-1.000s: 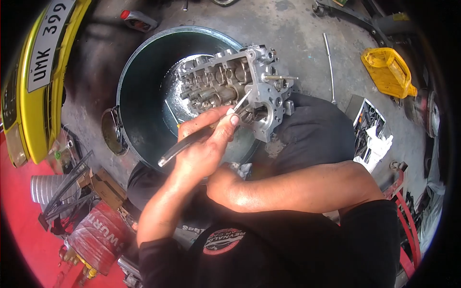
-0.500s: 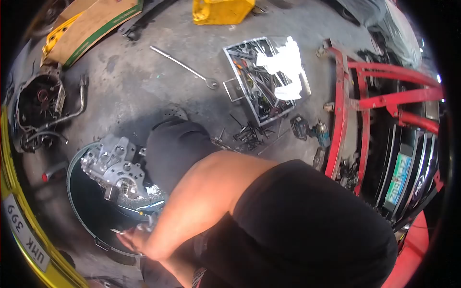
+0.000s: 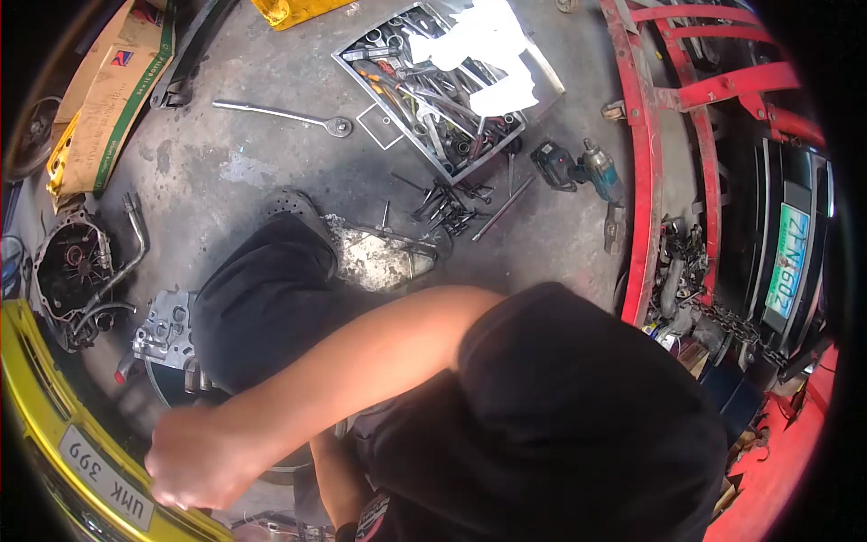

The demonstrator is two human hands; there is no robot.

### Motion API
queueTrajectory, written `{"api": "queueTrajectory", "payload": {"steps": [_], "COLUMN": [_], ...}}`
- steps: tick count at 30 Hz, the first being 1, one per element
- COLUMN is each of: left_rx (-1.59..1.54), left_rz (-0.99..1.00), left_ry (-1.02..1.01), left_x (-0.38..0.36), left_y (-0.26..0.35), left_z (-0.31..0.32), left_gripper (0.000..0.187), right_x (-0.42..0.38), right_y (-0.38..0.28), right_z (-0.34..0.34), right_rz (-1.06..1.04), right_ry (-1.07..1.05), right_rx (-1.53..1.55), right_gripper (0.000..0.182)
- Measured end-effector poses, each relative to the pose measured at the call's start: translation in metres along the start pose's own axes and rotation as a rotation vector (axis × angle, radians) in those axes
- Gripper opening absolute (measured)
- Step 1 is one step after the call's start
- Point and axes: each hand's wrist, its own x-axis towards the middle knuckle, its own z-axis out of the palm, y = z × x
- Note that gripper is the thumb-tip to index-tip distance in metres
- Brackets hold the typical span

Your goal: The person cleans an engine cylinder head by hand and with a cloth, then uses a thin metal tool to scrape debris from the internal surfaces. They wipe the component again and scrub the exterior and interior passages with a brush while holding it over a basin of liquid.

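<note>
My right hand [image 3: 203, 459] is closed and slightly blurred, low on the left beside the yellow bumper. Its curled fingers hide whatever they may hold. Below my right arm, part of my left forearm shows, but my left hand is hidden. A dark round tub [image 3: 161, 387] is mostly covered by my right arm and leg. At its upper edge a silvery metal casting [image 3: 166, 327] shows, partly behind my dark-clothed knee. A flat, dirty metal cover [image 3: 375, 259] lies on the floor beside my shoe.
A metal tray of tools [image 3: 438, 144], a ratchet [image 3: 280, 115], scattered bolts [image 3: 449, 210] and a cordless power tool [image 3: 598, 170] are on the floor. A red frame [image 3: 643, 181] stands right. A bell-shaped housing [image 3: 77, 262] and cardboard box [image 3: 113, 90] are left.
My right hand has moved left, out from over the tub to the yellow bumper. The view has shifted, and my knee now covers more of the casting and tub.
</note>
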Motion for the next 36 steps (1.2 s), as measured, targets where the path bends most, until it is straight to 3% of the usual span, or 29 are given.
{"api": "queueTrajectory", "payload": {"steps": [3, 5, 6, 7, 9, 10, 11, 13, 15, 17, 19, 22, 25, 29, 33, 34, 36], "left_rx": [0.002, 0.008, 0.010, 0.011, 0.025, 0.030, 0.033, 0.038, 0.042, 0.051, 0.058, 0.035, 0.014, -0.021, 0.025, 0.128, 0.292], "left_rz": [0.017, 0.026, 0.030, 0.031, 0.024, 0.021, 0.015, 0.009, 0.003, -0.004, 0.000, 0.013, 0.016, 0.004, -0.107, -0.146, -0.010], "left_ry": [-0.078, -0.108, -0.120, -0.123, -0.142, -0.138, -0.150, -0.161, -0.166, -0.167, -0.168, -0.172, -0.177, -0.161, -0.117, -0.141, -0.150], "left_x": [0.020, 0.031, 0.037, 0.041, 0.044, 0.041, 0.044, 0.044, 0.043, 0.041, 0.040, 0.044, 0.047, 0.045, 0.037, 0.029, 0.005], "left_y": [0.000, 0.004, 0.006, 0.007, 0.004, 0.004, 0.001, -0.002, -0.005, -0.009, -0.013, -0.029, -0.041, -0.050, -0.052, -0.045, -0.019], "left_z": [0.011, 0.011, 0.012, 0.012, 0.013, 0.010, 0.010, 0.008, 0.004, -0.003, -0.008, -0.012, -0.018, -0.029, -0.055, -0.062, -0.056], "left_gripper": [0.049, 0.049, 0.049, 0.050, 0.050, 0.051, 0.051, 0.051, 0.052, 0.053, 0.053, 0.054, 0.055, 0.056, 0.057, 0.062, 0.060], "right_x": [-0.084, -0.156, -0.202, -0.243, -0.358, -0.398, -0.432, -0.520, -0.552, -0.564, -0.570, -0.504, -0.466, -0.423, -0.435, -0.438, -0.438], "right_y": [0.017, 0.038, 0.060, 0.054, 0.071, 0.066, 0.056, 0.050, 0.042, 0.051, 0.081, 0.123, 0.180, 0.216, 0.244, 0.251, 0.253], "right_z": [-0.062, -0.088, -0.085, -0.088, -0.075, -0.077, -0.076, -0.066, -0.076, -0.103, -0.139, -0.225, -0.296, -0.341, -0.370, -0.374, -0.380], "right_rz": [0.166, 0.376, 0.408, 0.829, 1.061, 1.433, 1.594, 1.720, 1.775, 1.833, 1.617, 1.402, 1.484, 1.700, 1.684, 1.655, 1.607], "right_ry": [0.374, 0.407, 0.420, 0.447, 0.428, 0.282, 0.212, 0.060, 0.030, 0.253, 0.547, 0.706, 0.592, 0.413, 0.089, 0.042, -0.049], "right_rx": [0.209, 0.168, 0.009, 0.192, -0.089, -0.130, -0.228, -0.369, -0.511, -0.449, -0.593, -0.842, -0.932, -0.985, -0.966, -0.981, -1.014], "right_gripper": [0.010, 0.021, 0.023, 0.018, 0.017, 0.019, 0.022, 0.028, 0.026, 0.030, 0.038, 0.048, 0.077, 0.111, 0.132, 0.127, 0.118]}}
